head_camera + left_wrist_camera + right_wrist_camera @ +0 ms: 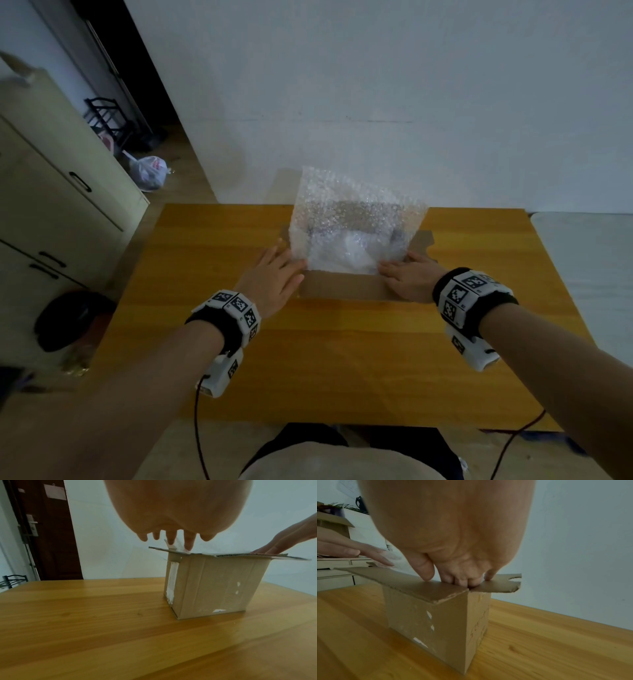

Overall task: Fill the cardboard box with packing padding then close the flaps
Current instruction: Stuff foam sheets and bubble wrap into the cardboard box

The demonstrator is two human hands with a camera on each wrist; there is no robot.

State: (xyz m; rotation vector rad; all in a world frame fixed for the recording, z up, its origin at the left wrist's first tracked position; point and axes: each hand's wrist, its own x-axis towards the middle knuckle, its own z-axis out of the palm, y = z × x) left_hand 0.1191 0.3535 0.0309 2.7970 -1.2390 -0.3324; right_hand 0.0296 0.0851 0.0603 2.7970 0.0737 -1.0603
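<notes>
We rest our left hand (270, 279) and right hand (409, 279), grips loose and holding nothing, on the box (214, 584) flaps mid-desk (342, 359), steadying it while bubble wrap (352, 219) pokes out above.

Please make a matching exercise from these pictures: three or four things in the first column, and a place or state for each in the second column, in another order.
1. bubble wrap
2. cardboard box
3. left hand
4. plastic bag

A. on the floor by the cabinet
B. stands on the wooden table
C. sticks up out of the box
D. fingers straight, at the box's left corner

Pairs: 1-C, 2-B, 3-D, 4-A
</notes>
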